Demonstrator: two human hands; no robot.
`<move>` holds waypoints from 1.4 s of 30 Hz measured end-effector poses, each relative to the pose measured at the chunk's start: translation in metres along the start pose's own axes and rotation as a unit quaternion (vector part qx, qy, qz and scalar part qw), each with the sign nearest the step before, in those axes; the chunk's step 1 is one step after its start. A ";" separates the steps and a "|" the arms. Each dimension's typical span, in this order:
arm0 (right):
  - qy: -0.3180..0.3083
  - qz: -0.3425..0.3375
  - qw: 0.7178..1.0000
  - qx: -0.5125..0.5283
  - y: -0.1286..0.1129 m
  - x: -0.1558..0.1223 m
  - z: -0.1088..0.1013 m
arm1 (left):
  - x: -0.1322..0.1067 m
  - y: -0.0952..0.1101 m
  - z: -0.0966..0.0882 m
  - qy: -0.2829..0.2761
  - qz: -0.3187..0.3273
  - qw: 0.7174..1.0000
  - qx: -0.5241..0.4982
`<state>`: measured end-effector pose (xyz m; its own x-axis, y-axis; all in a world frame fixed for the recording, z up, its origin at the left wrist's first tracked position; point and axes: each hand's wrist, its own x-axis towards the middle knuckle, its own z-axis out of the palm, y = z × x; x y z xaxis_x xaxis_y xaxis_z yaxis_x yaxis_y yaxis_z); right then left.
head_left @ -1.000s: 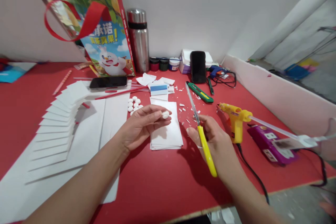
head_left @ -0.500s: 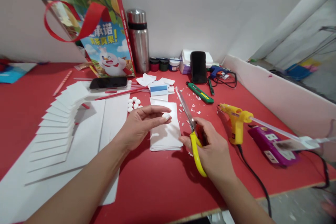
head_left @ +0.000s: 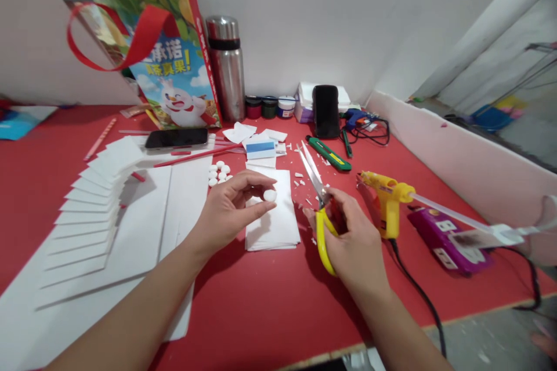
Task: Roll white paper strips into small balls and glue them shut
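My left hand (head_left: 230, 208) pinches a small white rounded piece (head_left: 270, 195) between thumb and fingertips, above a stack of white paper strips (head_left: 273, 226). My right hand (head_left: 352, 237) grips yellow-handled scissors (head_left: 319, 208); their blades are slightly parted and point up-left, just right of the white piece. Several similar white pieces (head_left: 219, 172) lie in a cluster on the red table (head_left: 270, 301), beyond my left hand. White paper scraps (head_left: 304, 182) are scattered near the blades.
A yellow glue gun (head_left: 387, 197) stands right of my right hand, its cord trailing off the front edge. A fanned stair of white cards (head_left: 91, 208) lies left. Behind are a phone (head_left: 176, 138), printed bag (head_left: 161, 58), steel flask (head_left: 226, 66), green cutter (head_left: 328, 153), paint pots (head_left: 270, 107), purple power strip (head_left: 448, 240).
My right hand turned the scissors from pointing away with blades closed to a working grip, blades now slightly parted, and moved left toward the white piece. My left hand stayed almost still.
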<state>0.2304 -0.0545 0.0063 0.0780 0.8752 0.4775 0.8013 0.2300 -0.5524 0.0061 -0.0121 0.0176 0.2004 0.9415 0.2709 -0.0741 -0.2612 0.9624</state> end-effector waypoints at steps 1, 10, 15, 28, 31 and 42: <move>-0.011 0.004 1.000 -0.029 0.004 0.000 0.001 | 0.000 0.000 0.000 -0.002 0.010 1.000 0.016; -0.111 -0.008 0.944 -0.310 -0.003 0.005 -0.001 | 0.000 0.000 -0.002 -0.022 0.030 0.996 0.083; -0.187 -0.053 0.915 -0.353 -0.023 0.022 -0.020 | 0.000 0.001 0.000 -0.012 0.021 0.997 0.076; -0.323 0.213 0.817 0.428 -0.042 0.068 0.035 | 0.002 -0.005 -0.003 0.037 0.054 0.991 0.117; -0.308 0.249 0.784 0.477 -0.034 0.065 0.039 | 0.003 -0.003 -0.002 0.039 0.008 0.996 0.078; -0.273 0.181 0.820 0.469 -0.036 0.064 0.038 | 0.003 0.001 -0.001 0.068 -0.031 0.994 0.081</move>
<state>0.1837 0.0092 0.0307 -0.2727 0.9596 -0.0696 -0.0455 -0.0851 -0.9953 0.0051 -0.0092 0.0193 0.0656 0.9742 0.2159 0.0954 -0.2215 0.9705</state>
